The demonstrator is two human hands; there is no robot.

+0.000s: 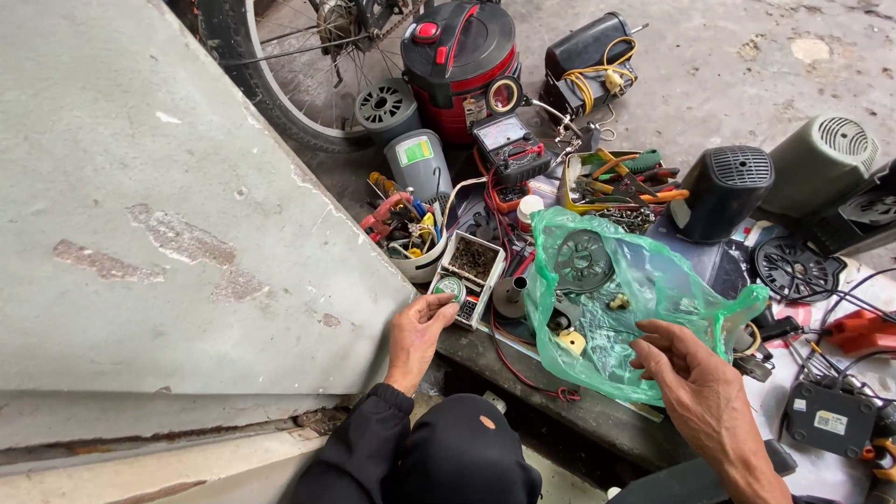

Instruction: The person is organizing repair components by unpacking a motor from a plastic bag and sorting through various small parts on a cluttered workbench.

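Observation:
My left hand point(419, 334) reaches forward with its fingertips on a small round green tin point(450, 287) beside a white box of dark bits point(473, 260). My right hand point(693, 373) hovers with spread fingers at the near edge of a translucent green plastic bag point(627, 299). The bag holds small parts, among them a round grey disc point(582, 260) and a yellowish piece point(572, 342). Whether the right fingers touch the bag is unclear.
A grey concrete slab point(140, 205) fills the left. Ahead lie a red and black canister point(462, 56), an analog meter point(509, 145), a tray of pliers point(623, 177), a bicycle wheel point(289, 65), black and grey motor housings point(723, 191) and tangled wires.

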